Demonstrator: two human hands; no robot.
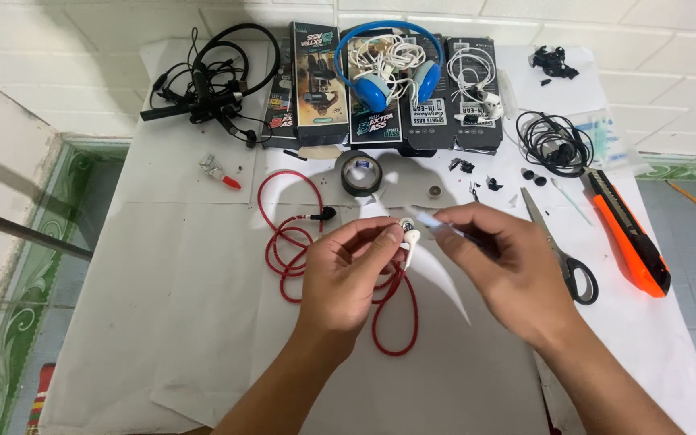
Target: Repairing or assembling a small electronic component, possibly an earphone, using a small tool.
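I see my left hand [356, 262] pinched shut on a small white earbud [409, 238] above the counter [203, 322], its red cable [292, 242] trailing in loops beneath. My right hand [501, 262] grips a thin tool [437, 224], tip at the earbud. The work looks mid-way to me: scissors [561, 250], black tape roll [362, 173] and orange utility knife [630, 238] lie unused nearby.

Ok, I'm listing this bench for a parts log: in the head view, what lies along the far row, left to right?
Tangled black cables → upright dark retail boxes → blue over-ear headphones → coiled black earphone cord → orange utility knife.
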